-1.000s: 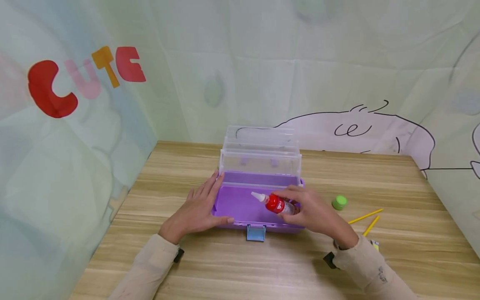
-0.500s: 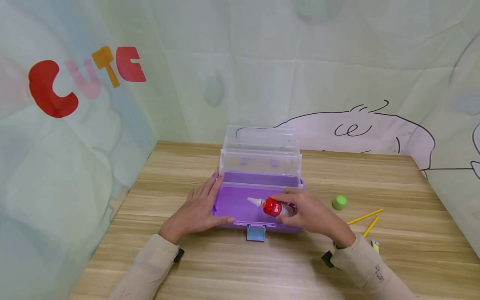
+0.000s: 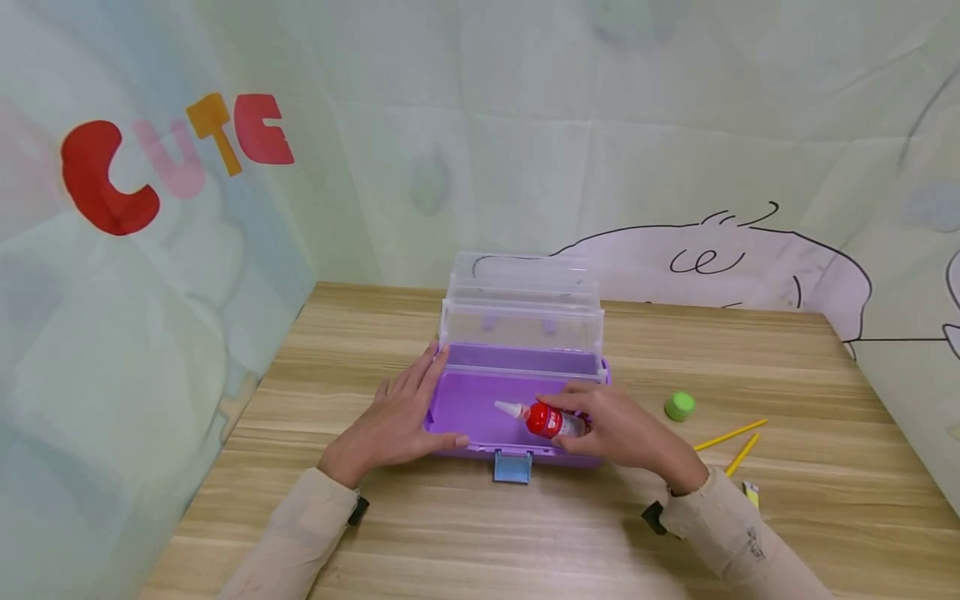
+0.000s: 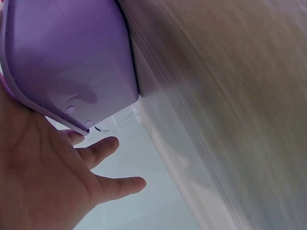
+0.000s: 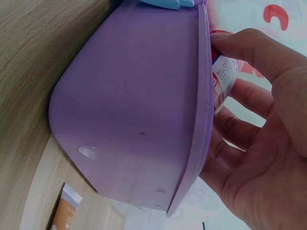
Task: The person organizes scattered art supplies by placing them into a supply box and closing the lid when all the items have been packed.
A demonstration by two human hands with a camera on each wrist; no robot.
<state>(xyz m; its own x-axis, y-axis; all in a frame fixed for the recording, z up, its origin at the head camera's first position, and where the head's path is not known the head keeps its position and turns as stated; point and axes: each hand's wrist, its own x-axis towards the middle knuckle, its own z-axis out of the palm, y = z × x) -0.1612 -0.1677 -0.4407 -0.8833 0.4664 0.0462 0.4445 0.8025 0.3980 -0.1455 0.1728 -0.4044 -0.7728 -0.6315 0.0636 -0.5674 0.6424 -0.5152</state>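
A purple plastic case (image 3: 480,408) stands on the table with its clear lid (image 3: 525,287) raised at the back and a blue latch (image 3: 512,467) hanging at the front. My right hand (image 3: 626,429) grips a glue bottle (image 3: 545,419) with a red collar, a printed label and a white pointed nozzle (image 3: 508,408). It holds the bottle tilted over the right half of the case, nozzle to the left. In the right wrist view the case's wall hides part of the bottle (image 5: 225,76). My left hand (image 3: 393,417) rests, fingers extended, on the case's left rim.
Right of the case lie a small green round container (image 3: 679,406), two thin yellow sticks (image 3: 742,454) and a small yellow-and-white item (image 3: 751,493). The right wrist view shows an orange-brown piece with a pale end (image 5: 66,208). Printed fabric walls (image 3: 375,192) stand behind and beside the table.
My right hand has shifted slightly left and down with the glue bottle, lowering it a little toward the case. The left hand has stayed on the rim.
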